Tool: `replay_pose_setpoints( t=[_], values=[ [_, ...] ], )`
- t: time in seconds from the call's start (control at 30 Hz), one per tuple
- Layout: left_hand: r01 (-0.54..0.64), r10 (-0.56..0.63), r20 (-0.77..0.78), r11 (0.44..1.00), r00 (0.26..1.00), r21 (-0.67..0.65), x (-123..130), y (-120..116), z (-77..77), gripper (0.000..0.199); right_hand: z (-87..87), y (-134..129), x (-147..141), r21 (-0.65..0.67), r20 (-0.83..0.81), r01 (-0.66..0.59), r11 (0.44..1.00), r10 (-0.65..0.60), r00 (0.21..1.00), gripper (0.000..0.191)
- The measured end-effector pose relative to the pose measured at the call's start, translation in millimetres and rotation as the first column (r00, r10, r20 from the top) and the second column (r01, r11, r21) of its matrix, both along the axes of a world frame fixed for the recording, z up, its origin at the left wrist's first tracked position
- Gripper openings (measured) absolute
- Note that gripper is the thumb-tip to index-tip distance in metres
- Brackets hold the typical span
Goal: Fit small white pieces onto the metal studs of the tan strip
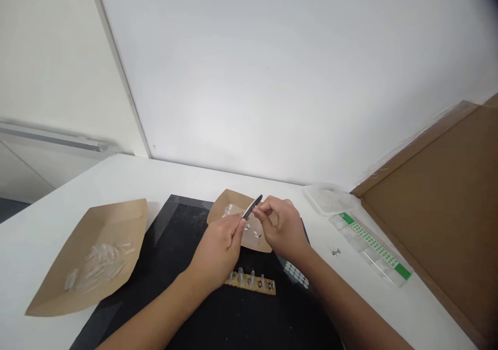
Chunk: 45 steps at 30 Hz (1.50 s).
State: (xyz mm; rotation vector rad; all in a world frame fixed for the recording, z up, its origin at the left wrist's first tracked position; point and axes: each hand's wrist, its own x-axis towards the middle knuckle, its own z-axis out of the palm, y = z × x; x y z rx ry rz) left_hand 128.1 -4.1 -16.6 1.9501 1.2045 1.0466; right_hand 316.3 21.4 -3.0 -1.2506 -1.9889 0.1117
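Observation:
My left hand (220, 243) is closed on a thin dark nail file (254, 205) with a pale edge, which tilts up to the right. Beside the file, my right hand (283, 225) is pinched; whatever lies between its fingertips is too small to make out. Beneath both hands sits a small brown paper tray (222, 205) with several small white and clear pieces in it. Nearer to me, a cork-coloured strip (268, 289) carries several clear nail tips (240, 276) standing upright and a few shiny metal bits. My left hand partly covers that strip.
A larger paper tray (73, 241) with clear nail tips stands left, overlapping the black mat (187, 298). Under my right forearm lies a sheet of oval tabs (296, 275). Rightward are small metal pieces (335, 252), a green-labelled clear case (375, 249), a translucent container (330, 198) and cardboard (439, 194).

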Motion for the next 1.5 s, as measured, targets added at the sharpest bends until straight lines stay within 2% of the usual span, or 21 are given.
replay_pose_setpoints(
  t=[0.13, 0.3, 0.43, 0.53, 0.9, 1.2, 1.33, 1.5],
  values=[
    [-0.013, 0.013, 0.019, 1.000, 1.000, -0.011, 1, 1, 0.1, 0.039, -2.8, 2, -3, 0.031, -0.013, 0.042, 0.999, -0.042, 0.999, 0.023],
    [-0.035, 0.036, 0.021, 0.998, 0.999, -0.046, 1, 3, -4.4, 0.042, -7.6, 1, -6, 0.011, 0.039, -0.032, 0.999, 0.031, 0.999, 0.024],
    [-0.034, 0.034, 0.009, 0.997, 0.999, -0.063, 1, 4, -5.3, 0.041, -7.4, 2, -4, 0.024, 0.042, 0.001, 1.000, -0.002, 0.999, 0.025],
    [-0.039, 0.039, -0.002, 0.997, 0.999, -0.060, 0, 3, -4.3, 0.042, -6.9, 2, -4, 0.005, 0.068, -0.041, 0.999, 0.040, 0.997, 0.024],
    [-0.034, 0.033, -0.033, 0.999, 0.999, -0.036, -1, 2, -5.3, 0.044, -4.6, 3, -4, -0.021, 0.047, 0.008, 1.000, -0.007, 0.999, 0.022],
    [-0.017, 0.015, -0.050, 1.000, 0.999, -0.022, 1, 3, -9.1, 0.044, -3.5, 0, -3, -0.081, 0.052, -0.055, 0.995, 0.059, 0.997, 0.022],
    [-0.013, 0.013, -0.053, 1.000, 0.999, 0.007, -1, 3, -3.1, 0.042, 1.9, -5, 0, -0.096, -0.013, -0.062, 0.993, 0.061, 0.998, 0.019],
    [-0.089, 0.091, -0.061, 0.996, 0.994, 0.028, -4, 0, 4.4, 0.041, -1.2, -14, 6, -0.167, -0.225, -0.037, 0.985, -0.002, 0.974, 0.016]
  ],
)
